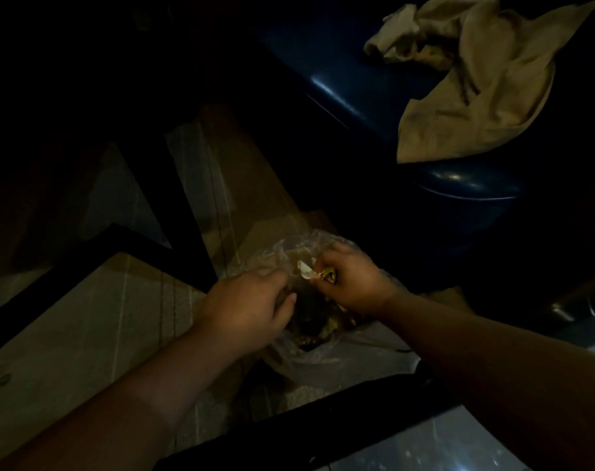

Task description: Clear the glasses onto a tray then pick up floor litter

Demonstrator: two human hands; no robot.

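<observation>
A clear plastic bag [309, 355] lies on the tiled floor in dim light, with dark scraps inside it. My left hand [248, 307] grips the bag's left edge at its mouth. My right hand [350, 283] is closed around crumpled litter [315, 271], a white scrap with a green and dark wrapper, held right over the bag's mouth. No glasses or tray are in view.
A blue upholstered seat [357, 107] stands at the upper right with a crumpled beige cloth [476, 79] on it. Black metal table legs [173, 185] cross the left side, and another black bar [323, 423] runs along the bottom. The tiled floor [85, 334] shows between them.
</observation>
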